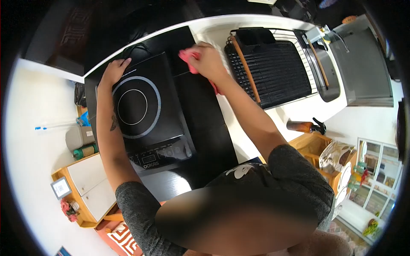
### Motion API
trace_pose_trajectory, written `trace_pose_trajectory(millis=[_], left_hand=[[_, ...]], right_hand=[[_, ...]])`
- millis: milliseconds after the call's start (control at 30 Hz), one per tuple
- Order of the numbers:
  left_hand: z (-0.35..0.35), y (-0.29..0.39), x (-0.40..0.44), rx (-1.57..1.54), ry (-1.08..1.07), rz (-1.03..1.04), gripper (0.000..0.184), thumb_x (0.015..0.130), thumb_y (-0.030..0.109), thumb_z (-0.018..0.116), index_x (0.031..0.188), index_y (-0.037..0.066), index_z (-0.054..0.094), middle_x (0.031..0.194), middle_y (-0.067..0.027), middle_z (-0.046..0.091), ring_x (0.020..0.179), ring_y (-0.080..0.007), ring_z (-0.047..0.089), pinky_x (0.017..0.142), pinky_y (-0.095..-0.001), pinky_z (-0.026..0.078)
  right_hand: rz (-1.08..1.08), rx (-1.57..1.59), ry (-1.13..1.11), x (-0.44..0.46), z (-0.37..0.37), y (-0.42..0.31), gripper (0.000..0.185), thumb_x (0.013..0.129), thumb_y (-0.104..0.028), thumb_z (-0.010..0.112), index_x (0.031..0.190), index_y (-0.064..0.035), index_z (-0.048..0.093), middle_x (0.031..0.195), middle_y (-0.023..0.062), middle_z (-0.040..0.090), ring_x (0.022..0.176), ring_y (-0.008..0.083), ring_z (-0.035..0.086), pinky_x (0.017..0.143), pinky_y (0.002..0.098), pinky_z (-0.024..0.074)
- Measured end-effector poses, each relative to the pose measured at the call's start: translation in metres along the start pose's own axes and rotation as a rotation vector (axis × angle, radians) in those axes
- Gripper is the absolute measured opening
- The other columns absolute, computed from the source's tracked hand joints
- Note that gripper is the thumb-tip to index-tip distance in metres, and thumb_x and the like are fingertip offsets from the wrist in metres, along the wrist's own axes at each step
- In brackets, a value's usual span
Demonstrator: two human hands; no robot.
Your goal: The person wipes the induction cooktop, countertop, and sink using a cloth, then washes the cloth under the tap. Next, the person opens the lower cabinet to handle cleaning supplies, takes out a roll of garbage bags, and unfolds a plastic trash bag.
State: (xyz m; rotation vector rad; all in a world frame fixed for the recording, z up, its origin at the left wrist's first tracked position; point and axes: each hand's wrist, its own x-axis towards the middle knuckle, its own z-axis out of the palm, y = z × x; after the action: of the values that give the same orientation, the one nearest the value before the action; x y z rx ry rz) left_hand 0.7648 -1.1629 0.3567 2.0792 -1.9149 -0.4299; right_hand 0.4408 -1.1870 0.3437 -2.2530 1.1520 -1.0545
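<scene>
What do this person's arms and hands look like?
The left hand and right hand are ungloved. Short dark grey sleeves leave both forearms bare, and a small dark tattoo marks the left forearm.

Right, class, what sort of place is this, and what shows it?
Probably a home kitchen: there's a cooktop with a ringed burner, plus a sink with a tap.

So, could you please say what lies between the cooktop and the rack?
The head view shows black countertop, pale counter, and the right hand with red cloth.
</scene>
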Motion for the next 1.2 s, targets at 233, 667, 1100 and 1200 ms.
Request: trace_pose_trajectory(millis=[233, 667, 1100, 1200], left_hand=[[-0.001, 0.001, 0.0, -0.071, 0.214, 0.167, 0.035, 0.087, 0.035, 0.051, 0.092, 0.002, 0.062, 0.079, -0.0176, 0.061, 0.075, -0.0291, 0.059, 0.069, -0.0357, 0.044], [-0.022, 0.058, -0.05, -0.002, 0.24, 0.423, 0.014, 0.081, 0.013, 0.058, 0.09, 0.004, 0.062, 0.095, -0.0113, 0.06, 0.09, -0.0308, 0.055, 0.08, -0.0369, 0.042], [-0.028, 0.055, -0.066, 0.06, 0.248, 0.366, 0.014, 0.081, 0.014, 0.057, 0.093, 0.006, 0.062, 0.103, -0.012, 0.058, 0.095, -0.0299, 0.053, 0.082, -0.0368, 0.041], [-0.031, 0.051, -0.071, 0.071, 0.258, 0.359, 0.014, 0.081, 0.013, 0.058, 0.092, 0.005, 0.062, 0.103, -0.0124, 0.057, 0.095, -0.0302, 0.053, 0.082, -0.0368, 0.041]], right_hand=[[0.134, -0.433, 0.174, 0.038, 0.046, 0.056, 0.023, 0.07, -0.018, 0.061, 0.09, -0.0072, 0.064, 0.103, 0.0091, 0.055, 0.098, 0.031, 0.05, 0.081, 0.0485, 0.041], [0.457, -0.552, -0.137, 0.025, 0.048, 0.104, 0.024, 0.082, -0.022, 0.052, 0.099, -0.0069, 0.062, 0.113, 0.0094, 0.051, 0.109, 0.0319, 0.045, 0.093, 0.0429, 0.0383], [-0.011, -0.166, 0.67, 0.123, 0.024, 0.048, 0.018, 0.068, -0.013, 0.067, 0.086, -0.0098, 0.066, 0.101, 0.0088, 0.054, 0.095, 0.0295, 0.048, 0.081, 0.0393, 0.0429], [-0.077, 0.016, 0.743, 0.123, 0.006, 0.044, 0.009, 0.071, -0.008, 0.061, 0.077, -0.0127, 0.065, 0.089, 0.01, 0.057, 0.085, 0.0324, 0.05, 0.072, 0.0382, 0.0437]])
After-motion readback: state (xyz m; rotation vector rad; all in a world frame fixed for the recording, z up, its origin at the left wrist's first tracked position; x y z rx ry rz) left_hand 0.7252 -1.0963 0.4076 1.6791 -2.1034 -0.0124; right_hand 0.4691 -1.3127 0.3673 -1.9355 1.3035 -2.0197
